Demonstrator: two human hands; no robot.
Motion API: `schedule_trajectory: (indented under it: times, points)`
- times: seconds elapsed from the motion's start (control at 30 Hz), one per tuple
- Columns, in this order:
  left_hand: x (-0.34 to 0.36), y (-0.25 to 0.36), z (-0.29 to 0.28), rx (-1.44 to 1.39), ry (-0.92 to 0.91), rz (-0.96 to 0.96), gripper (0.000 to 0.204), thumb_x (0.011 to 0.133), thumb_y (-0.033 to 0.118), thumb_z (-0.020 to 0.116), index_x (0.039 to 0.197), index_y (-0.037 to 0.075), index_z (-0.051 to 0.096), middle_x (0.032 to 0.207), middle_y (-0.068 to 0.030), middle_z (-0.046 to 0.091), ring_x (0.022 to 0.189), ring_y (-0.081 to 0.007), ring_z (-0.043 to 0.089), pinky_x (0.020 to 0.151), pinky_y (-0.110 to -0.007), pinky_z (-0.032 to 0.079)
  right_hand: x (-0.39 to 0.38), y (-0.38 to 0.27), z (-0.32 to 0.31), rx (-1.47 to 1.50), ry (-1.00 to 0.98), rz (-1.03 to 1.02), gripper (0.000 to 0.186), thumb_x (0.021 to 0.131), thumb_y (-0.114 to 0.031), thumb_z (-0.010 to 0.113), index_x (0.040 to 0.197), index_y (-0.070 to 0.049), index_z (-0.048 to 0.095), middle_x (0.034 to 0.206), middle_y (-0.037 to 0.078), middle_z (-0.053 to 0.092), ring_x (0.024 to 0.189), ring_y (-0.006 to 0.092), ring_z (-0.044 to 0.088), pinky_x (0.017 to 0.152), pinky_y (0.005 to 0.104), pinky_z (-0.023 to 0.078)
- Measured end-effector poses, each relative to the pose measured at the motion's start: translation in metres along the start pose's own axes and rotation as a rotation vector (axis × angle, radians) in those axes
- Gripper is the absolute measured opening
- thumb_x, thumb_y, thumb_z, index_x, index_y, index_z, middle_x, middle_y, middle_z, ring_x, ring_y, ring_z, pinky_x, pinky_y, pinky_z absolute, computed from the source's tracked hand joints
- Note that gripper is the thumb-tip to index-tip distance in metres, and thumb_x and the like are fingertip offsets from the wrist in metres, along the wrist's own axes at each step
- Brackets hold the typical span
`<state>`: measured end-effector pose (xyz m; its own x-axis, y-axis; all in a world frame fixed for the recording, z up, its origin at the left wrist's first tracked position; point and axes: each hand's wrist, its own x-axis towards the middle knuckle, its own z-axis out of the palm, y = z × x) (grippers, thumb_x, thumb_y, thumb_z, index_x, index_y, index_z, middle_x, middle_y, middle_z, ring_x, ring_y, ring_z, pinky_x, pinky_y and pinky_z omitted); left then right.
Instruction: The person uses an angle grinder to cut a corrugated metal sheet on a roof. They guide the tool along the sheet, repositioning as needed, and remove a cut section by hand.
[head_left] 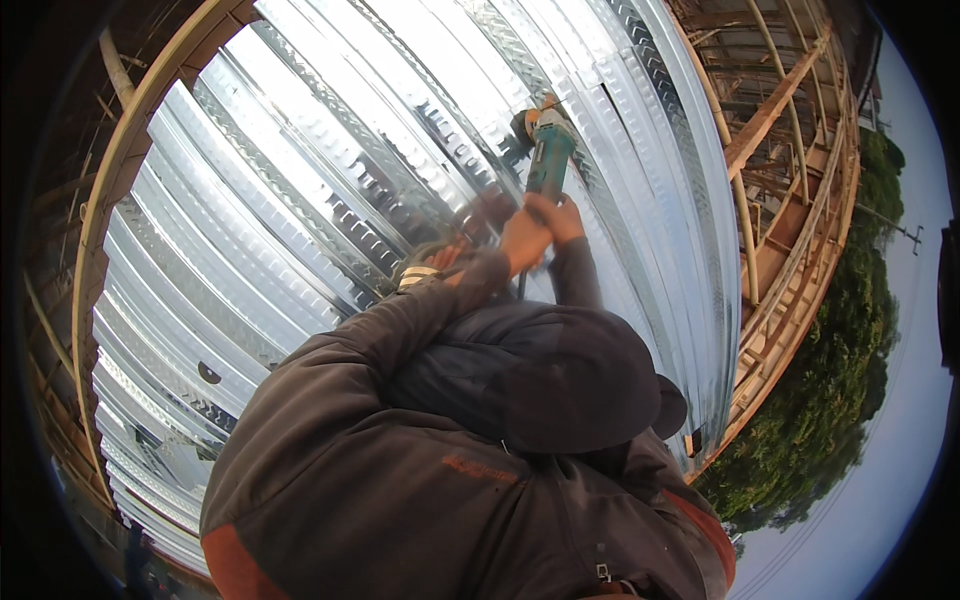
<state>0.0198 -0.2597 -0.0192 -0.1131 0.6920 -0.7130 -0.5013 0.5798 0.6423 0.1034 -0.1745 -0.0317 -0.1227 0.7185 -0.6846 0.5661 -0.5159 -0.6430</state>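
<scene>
A teal angle grinder (551, 155) lies over the ribbed metal sheets, its round disc (525, 126) at the far end, close to the metal. My left hand (525, 240) is closed around the rear of its body. Close beside it, my right hand (563, 215) grips the same end, its fingers partly hidden. Both forearms are in dark sleeves. A dark, rounded, cloth-covered form (560, 370) hides part of my right arm. Left of my hands is a blurred brownish shape with a pale band (418, 274), which I cannot make out.
Shiny galvanized strips (250, 230) with punched ribs spread under and around me, with narrow gaps between some. Wooden and bamboo framing (775, 150) borders them on the right, and a curved beam (110, 180) on the left. Green trees (830, 380) stand beyond the right edge.
</scene>
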Motion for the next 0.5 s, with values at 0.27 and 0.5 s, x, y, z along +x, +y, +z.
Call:
schedule_trajectory:
  times: [0.27, 0.5]
  points:
    - [0.001, 0.007, 0.001, 0.039, 0.029, 0.003, 0.029, 0.081, 0.016, 0.062, 0.098, -0.009, 0.061, 0.066, -0.0112, 0.065, 0.044, -0.0186, 0.061, 0.038, -0.033, 0.047, 0.019, 0.008, -0.006, -0.014, -0.059, -0.017, 0.083, 0.065, -0.033, 0.086, 0.124, 0.014, 0.05, 0.101, 0.02, 0.067, 0.089, 0.0249, 0.068, 0.078, 0.0343, 0.054]
    - [-0.007, 0.013, -0.005, 0.045, -0.004, -0.006, 0.037, 0.081, 0.017, 0.064, 0.105, -0.009, 0.055, 0.068, -0.0139, 0.066, 0.045, -0.0217, 0.063, 0.039, -0.035, 0.048, -0.005, -0.006, 0.003, 0.014, -0.043, -0.028, 0.082, 0.066, -0.032, 0.086, 0.125, 0.012, 0.048, 0.102, 0.019, 0.065, 0.088, 0.0237, 0.067, 0.078, 0.0324, 0.054]
